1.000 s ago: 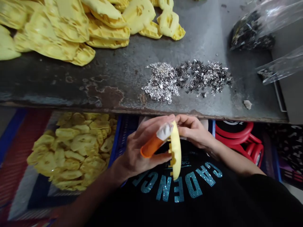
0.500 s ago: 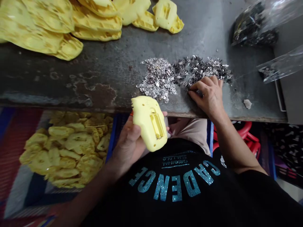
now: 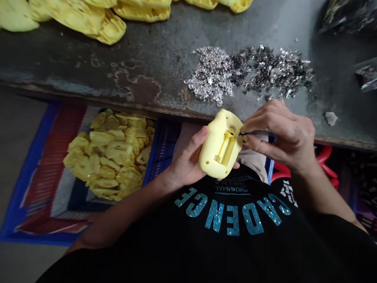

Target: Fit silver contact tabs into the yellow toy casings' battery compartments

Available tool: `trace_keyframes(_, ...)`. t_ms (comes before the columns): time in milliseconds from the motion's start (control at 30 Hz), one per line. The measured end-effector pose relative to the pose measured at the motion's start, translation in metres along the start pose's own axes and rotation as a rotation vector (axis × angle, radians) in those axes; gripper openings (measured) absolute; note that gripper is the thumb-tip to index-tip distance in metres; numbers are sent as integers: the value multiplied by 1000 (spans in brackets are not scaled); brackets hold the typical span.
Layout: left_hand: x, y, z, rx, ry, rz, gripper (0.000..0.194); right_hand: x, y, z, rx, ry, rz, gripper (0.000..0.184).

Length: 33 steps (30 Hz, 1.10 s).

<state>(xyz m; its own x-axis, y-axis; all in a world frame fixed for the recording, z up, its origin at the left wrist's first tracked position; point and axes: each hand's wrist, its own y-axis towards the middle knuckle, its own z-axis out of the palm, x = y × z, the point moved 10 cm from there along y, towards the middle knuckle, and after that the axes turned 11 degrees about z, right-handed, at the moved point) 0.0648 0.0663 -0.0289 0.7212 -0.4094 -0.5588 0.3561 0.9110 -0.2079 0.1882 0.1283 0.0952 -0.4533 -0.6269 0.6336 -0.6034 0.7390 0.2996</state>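
My left hand (image 3: 188, 165) grips a yellow plastic shell (image 3: 212, 145) by its sides, just in front of the bench edge. The shell's battery compartment (image 3: 226, 149) faces up. My right hand (image 3: 284, 133) pinches a thin dark metal piece (image 3: 249, 133), its tip at the upper right end of that compartment. Whether this is a loose contact or a tool's end, I cannot tell. Beyond the hands lie a pile of bright silver metal contacts (image 3: 210, 74) and a darker pile of metal contacts (image 3: 273, 72).
More yellow shells (image 3: 141, 11) lie along the bench's far left. Below the bench, a blue crate (image 3: 44, 133) holds a heap of yellow parts (image 3: 108, 157). Plastic bags of metal parts (image 3: 350, 15) are at far right, and a whitish lump (image 3: 331, 118) sits near the bench edge (image 3: 347, 139).
My right hand has left the dark pile and come to the shell with the thin dark piece. The shell is turned and now tilts the other way. The whole view has shifted.
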Motion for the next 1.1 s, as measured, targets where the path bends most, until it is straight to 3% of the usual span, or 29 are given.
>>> trace_keyframes(267,-6,-6,22,48,3,86,55,23,-13,1,65,-243,-132,13)
trace_keyframes(433,0,-11,14,5,22,95,59,44,-19,0,28,-326,-276,10)
trace_keyframes(700,0,-13,11,-26,68,93,67,46,-24,2,29,-378,-266,15)
trace_keyframes(933,3,-11,7,0,85,68,71,37,-27,-5,-51,-219,-147,16)
trace_keyframes(1033,2,-10,4,-31,126,103,76,17,-25,-10,-130,-85,-9,9)
trace_keyframes(1100,-1,-10,0,-79,180,160,79,-4,-23,-4,-101,47,108,21)
